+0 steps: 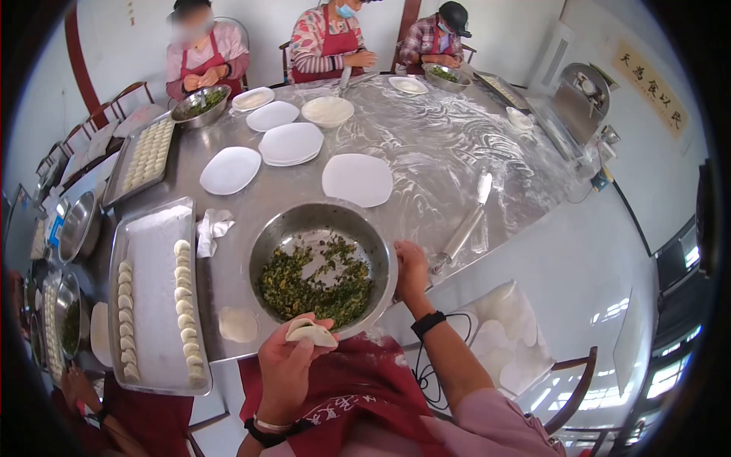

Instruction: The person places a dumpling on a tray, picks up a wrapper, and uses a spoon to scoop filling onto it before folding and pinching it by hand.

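In my left hand (285,365) is a half-folded dumpling (311,333), pinched between thumb and fingers. Dark green filling shows along its opening. It is held at the near edge of a large steel mixing bowl (277,225). Chopped green and yellow filling (327,298) lies in that bowl, with some of the bottom bare. My right hand (412,270) has its fingers curled at the bowl's right rim and seems to grip it; the fingertips are partly hidden. A flat dough wrapper (238,324) rests on the table left of the bowl.
Left of me, a metal tray (154,263) carries two rows of dumplings. White plates (357,180) stand beyond the bowl. A rolling pin (465,228) lies on the floured steel table (426,145) at right. Several people work around the table; a chair (575,396) stands right.
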Demonstrator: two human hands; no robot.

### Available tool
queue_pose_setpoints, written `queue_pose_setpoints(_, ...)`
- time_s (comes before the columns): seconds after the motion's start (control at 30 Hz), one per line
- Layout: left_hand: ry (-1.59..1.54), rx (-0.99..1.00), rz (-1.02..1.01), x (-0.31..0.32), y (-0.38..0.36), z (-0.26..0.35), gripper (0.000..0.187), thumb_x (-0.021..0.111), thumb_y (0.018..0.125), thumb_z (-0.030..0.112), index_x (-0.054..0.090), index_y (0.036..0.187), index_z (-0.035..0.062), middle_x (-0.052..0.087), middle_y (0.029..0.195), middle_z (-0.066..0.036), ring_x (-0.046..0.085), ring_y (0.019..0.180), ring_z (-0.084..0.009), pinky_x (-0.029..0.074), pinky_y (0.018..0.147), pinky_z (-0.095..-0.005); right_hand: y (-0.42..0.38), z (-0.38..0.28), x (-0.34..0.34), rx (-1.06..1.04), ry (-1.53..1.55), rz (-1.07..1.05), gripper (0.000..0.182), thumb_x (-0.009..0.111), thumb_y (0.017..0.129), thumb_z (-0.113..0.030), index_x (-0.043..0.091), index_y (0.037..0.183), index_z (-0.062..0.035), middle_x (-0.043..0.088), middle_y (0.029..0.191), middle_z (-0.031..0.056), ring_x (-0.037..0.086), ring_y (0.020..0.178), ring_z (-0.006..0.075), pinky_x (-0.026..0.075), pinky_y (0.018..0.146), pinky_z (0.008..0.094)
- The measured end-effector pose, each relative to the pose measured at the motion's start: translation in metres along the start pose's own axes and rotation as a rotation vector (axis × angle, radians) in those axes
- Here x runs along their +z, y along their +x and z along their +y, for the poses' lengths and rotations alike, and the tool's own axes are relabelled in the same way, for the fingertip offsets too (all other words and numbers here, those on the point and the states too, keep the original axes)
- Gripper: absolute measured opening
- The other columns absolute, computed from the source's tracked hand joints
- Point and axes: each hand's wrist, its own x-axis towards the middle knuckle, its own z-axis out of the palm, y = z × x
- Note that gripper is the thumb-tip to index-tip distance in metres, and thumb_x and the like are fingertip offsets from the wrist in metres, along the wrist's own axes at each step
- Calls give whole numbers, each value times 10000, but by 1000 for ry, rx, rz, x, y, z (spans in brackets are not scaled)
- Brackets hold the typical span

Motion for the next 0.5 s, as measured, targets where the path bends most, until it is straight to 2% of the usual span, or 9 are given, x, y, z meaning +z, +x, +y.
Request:
queue_pose_setpoints(0.1,-3,7,-27,1,-4,6,370,528,1003,76,488,1339,-75,625,1240,-251,684,1058,-333,576,946,-439,13,7,2,-70,-58,-22,142,549,916,-134,661,955,-57,657,1049,156,593,1049,374,470,907,482)
queue_pose_setpoints(0.13,5,12,-25,2,-5,9,373,522,1005,72,482,1345,-75,624,1244,-251,682,1063,-333,574,951,-437,19,6,-4,-136,-96,-41,145,551,915,-140,662,967,-64,652,994,163,593,950,390,479,862,493)
queue_pose_setpoints(0.2,-13,46,-52,-2,-4,13,395,517,1016,74,454,1377,-73,618,1259,-251,666,1108,-340,564,974,-434,35,21,-8,-150,-496,-304,141,562,903,-147,664,955,-65,642,928,173,599,850,402,493,809,496)
queue_pose_setpoints(0.27,-24,82,-43,-3,-1,17,409,526,1019,85,447,1389,-70,612,1272,-250,656,1130,-344,560,984,-437,44,27,-23,-132,-478,-276,203,567,924,-181,692,1017,-51,670,964,206,631,854,409,515,801,478)
queue_pose_setpoints(0.37,-80,134,-54,-1,7,19,440,541,1020,94,425,1414,-66,589,1308,-250,633,1174,-363,547,1009,-445,49,-14,-58,117,-127,-82,267,581,943,-185,703,1120,-26,694,1041,228,669,908,404,534,834,435)
queue_pose_setpoints(0.43,-130,167,-59,4,12,19,446,539,1020,90,416,1421,-64,581,1319,-252,627,1183,-368,543,1017,-447,38,-89,-96,147,168,-14,297,614,933,-120,683,1196,1,694,1171,216,680,1070,349,524,934,378)
queue_pose_setpoints(0.5,-112,204,-51,9,12,18,448,533,1023,87,410,1426,-64,580,1320,-251,619,1192,-373,537,1025,-450,19,-159,-115,236,512,-46,313,665,871,-18,686,1182,12,697,1208,187,672,1121,284,507,984,355)
